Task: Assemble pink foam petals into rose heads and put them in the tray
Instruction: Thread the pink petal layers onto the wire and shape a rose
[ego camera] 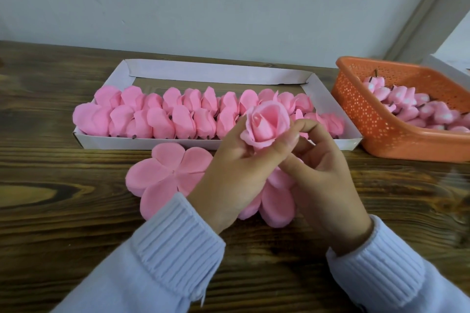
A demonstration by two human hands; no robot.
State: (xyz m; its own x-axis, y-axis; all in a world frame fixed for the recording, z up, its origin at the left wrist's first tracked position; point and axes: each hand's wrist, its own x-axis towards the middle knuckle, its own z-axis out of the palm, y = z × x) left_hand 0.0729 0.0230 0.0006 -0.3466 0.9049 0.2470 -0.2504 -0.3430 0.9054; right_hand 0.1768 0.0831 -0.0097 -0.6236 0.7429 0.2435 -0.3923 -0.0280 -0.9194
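A pink foam rose head (264,123) is held up above the table, just in front of the white cardboard tray (330,107). My left hand (229,173) grips it from below, thumb and fingers curled around its base. My right hand (320,173) pinches its right side with thumb and forefinger. Several finished rose heads (157,117) lie in two rows in the tray. Flat five-lobed pink petal pieces (167,170) lie on the table under my hands, partly hidden by them.
An orange perforated plastic basket (368,114) stands at the right, holding several pink buds with dark stems (407,104). A white box corner (447,68) shows behind it. The tabletop is dark wood (63,185), against a pale wall.
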